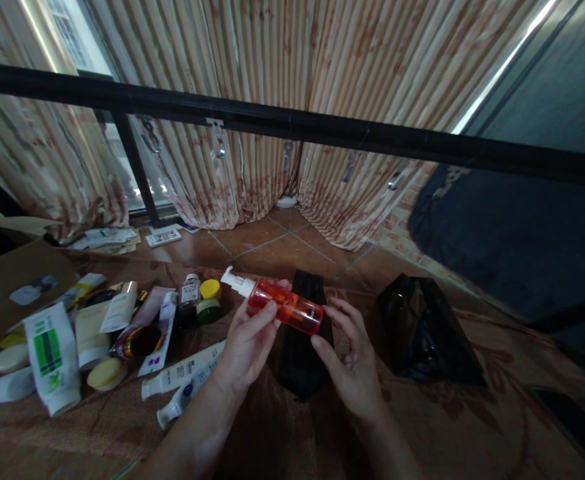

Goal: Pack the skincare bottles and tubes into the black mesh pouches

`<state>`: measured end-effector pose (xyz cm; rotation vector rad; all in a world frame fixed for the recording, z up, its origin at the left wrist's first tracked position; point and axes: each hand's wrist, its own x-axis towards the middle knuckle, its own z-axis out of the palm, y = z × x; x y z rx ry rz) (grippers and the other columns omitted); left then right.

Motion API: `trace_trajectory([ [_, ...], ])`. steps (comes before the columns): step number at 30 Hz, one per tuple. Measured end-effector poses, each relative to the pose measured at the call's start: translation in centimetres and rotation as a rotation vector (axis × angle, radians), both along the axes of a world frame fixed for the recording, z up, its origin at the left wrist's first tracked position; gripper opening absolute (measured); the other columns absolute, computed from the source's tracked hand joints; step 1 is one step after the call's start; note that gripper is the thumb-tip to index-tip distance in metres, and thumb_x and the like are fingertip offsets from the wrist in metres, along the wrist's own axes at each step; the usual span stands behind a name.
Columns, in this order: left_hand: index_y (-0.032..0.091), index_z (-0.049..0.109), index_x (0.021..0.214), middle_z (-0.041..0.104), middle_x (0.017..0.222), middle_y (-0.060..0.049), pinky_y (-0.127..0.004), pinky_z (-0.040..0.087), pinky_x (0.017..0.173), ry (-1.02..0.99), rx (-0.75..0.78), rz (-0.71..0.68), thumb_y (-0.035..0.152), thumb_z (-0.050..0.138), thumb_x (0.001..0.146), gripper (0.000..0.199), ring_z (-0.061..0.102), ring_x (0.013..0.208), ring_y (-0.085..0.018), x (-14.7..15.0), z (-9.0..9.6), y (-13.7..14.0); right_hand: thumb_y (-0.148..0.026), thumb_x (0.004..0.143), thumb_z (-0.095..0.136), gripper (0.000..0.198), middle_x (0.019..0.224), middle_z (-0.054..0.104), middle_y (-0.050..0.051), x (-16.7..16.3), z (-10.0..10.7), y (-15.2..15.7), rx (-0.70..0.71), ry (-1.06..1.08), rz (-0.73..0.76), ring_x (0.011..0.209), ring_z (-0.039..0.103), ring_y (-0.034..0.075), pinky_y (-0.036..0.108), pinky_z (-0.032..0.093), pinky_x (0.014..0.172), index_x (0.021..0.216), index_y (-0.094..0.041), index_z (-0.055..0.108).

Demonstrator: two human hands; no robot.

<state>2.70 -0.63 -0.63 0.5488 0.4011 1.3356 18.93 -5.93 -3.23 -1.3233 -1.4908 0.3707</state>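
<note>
A clear red-orange pump bottle (pixel 292 308) with a white pump head lies on its side in the air, held in my left hand (pixel 252 333). The left thumb presses on the bottle's near side, and fingertips show behind it. Close to the bottle's base is my right hand (pixel 350 357), its thumb and fingers apart and curved; whether the fingertips touch the base I cannot tell. Below the bottle, between my hands, lies a black folded bag or pouch (pixel 302 370), partly hidden by the bottle.
Several tubes, such as a white-and-green tube (pixel 52 357), and jars with a yellow-lidded jar (pixel 210 289) lie left on a brown cloth. A cardboard box (pixel 17 287) stands far left. A black plastic bag (pixel 422 330) sits right. A dark rail (pixel 272 120) crosses before the curtains.
</note>
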Motion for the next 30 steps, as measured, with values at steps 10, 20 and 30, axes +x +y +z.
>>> trace_trajectory([
  [10, 0.018, 0.066, 0.109, 0.068, 0.119, -0.008, -0.040, 0.038, 0.110, 0.035, 0.020, -0.058, 0.015, 0.073, 0.078, 0.033, 0.055, 0.124, -0.024, 0.2, -0.3, -0.5, -0.042, 0.078, 0.073, 0.049, 0.139, 0.047, 0.009, 0.0, -0.2, 0.1, -0.021, -0.020, -0.007, 0.129, 0.046, 0.029, 0.051, 0.038, 0.108, 0.123, -0.029, 0.059],
  [20, 0.023, 0.060, 0.122, 0.065, 0.126, -0.007, -0.042, 0.038, 0.109, 0.120, 0.110, -0.179, 0.006, 0.069, 0.072, 0.054, 0.055, 0.124, -0.026, -0.2, -0.3, -0.8, -0.045, 0.074, 0.076, 0.040, 0.140, 0.045, 0.009, -0.1, 0.1, -0.3, -0.075, 0.023, 0.002, 0.129, 0.046, 0.029, 0.051, 0.039, 0.106, 0.109, -0.028, 0.065],
  [30, 0.025, 0.056, 0.123, 0.069, 0.112, -0.005, -0.032, 0.049, 0.090, 0.403, 0.281, -0.174, 0.015, 0.077, 0.074, 0.054, 0.066, 0.098, -0.020, 0.0, 0.1, -1.2, -0.047, 0.083, 0.065, 0.029, 0.141, 0.044, 0.008, 0.0, -0.1, -0.2, -0.065, 0.009, 0.120, 0.130, 0.044, 0.030, 0.049, 0.037, 0.109, 0.103, -0.026, 0.072],
])
